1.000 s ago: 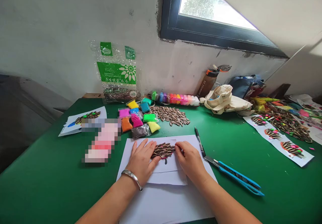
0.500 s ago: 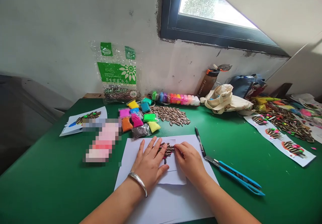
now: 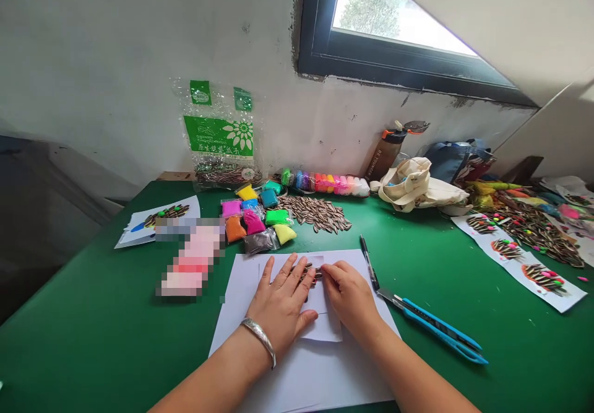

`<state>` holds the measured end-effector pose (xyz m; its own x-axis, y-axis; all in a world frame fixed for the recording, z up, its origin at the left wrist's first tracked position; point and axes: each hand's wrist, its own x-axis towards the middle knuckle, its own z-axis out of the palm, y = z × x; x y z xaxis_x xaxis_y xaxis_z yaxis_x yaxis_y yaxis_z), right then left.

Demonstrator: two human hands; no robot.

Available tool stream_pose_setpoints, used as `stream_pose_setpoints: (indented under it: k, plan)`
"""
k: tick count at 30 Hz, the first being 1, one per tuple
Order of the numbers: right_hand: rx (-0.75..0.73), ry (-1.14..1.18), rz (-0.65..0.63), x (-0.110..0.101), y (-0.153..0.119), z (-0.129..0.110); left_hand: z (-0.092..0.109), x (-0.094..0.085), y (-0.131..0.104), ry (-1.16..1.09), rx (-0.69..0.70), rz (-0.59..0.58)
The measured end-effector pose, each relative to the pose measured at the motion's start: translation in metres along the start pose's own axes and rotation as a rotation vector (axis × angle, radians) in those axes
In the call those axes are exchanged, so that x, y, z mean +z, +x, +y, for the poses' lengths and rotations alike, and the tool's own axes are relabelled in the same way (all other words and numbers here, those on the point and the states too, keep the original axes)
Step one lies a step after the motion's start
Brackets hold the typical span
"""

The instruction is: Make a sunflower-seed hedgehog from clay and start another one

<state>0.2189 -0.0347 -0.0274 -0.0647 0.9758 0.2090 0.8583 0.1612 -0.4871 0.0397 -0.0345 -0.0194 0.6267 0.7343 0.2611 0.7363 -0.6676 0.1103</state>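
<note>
My left hand [image 3: 282,304], with a silver bangle at its wrist, lies flat with fingers spread over a small white paper [image 3: 327,323]. Beneath its fingers, and partly hidden by them, a cluster of striped sunflower seeds [image 3: 306,272] is stuck on that paper with bits of pink showing. Thumb and forefinger of my right hand [image 3: 350,292] are pinched at the cluster's right end, on a sunflower seed [image 3: 318,273]. Larger white sheets [image 3: 297,379] lie under the small paper.
A black pen [image 3: 369,261] and a blue utility knife [image 3: 440,326], blade out, lie to the right. Behind are clay packets [image 3: 253,221], a seed pile [image 3: 315,213], a seed bag [image 3: 223,147] and a bottle [image 3: 386,153]. Seed-decorated papers [image 3: 515,261] lie far right.
My left hand has shifted slightly to the right over the seed cluster, covering more of it. My right hand keeps its pinch at the same end.
</note>
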Motion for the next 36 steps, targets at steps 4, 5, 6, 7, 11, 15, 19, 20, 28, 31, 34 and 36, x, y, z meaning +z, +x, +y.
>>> stream_pose_setpoints:
  k: [4, 5, 6, 7, 11, 15, 19, 20, 28, 31, 34, 36]
  plan:
    - [0.012, -0.007, -0.013, -0.002, 0.001, -0.002, -0.003, 0.011, 0.0, 0.002, -0.032, -0.072]
    - [0.013, -0.01, -0.016, -0.002, 0.001, -0.002, -0.004, 0.013, 0.0, 0.004, -0.033, -0.085]
    - [0.014, -0.014, -0.02, -0.002, 0.0, -0.002, -0.004, 0.015, 0.0, 0.005, -0.033, -0.095]
    - [0.014, -0.018, -0.023, -0.002, 0.0, -0.002, -0.005, 0.016, 0.0, 0.004, -0.031, -0.102]
    - [0.01, -0.037, -0.029, 0.0, 0.001, -0.002, -0.005, 0.017, 0.0, -0.002, -0.017, -0.104]
    - [0.009, -0.051, -0.037, 0.0, 0.002, -0.004, -0.005, 0.016, 0.001, -0.005, -0.015, -0.116]
    - [0.012, -0.039, -0.042, 0.001, 0.001, -0.004, -0.004, 0.015, 0.002, 0.0, -0.021, -0.142]
    - [0.011, -0.037, -0.043, 0.001, 0.001, -0.004, -0.004, 0.015, 0.002, 0.001, -0.023, -0.146]
    - [-0.013, -0.016, -0.046, 0.004, 0.003, -0.003, -0.003, 0.014, 0.003, -0.003, -0.033, -0.165]
    - [-0.022, 0.006, -0.046, 0.005, 0.003, -0.003, -0.003, 0.014, 0.003, -0.012, -0.035, -0.176]
    - [-0.032, 0.021, -0.047, 0.005, 0.002, -0.002, -0.003, 0.014, 0.004, -0.027, -0.036, -0.179]
    - [-0.036, 0.025, -0.048, 0.005, 0.002, -0.002, -0.003, 0.013, 0.004, -0.036, -0.04, -0.185]
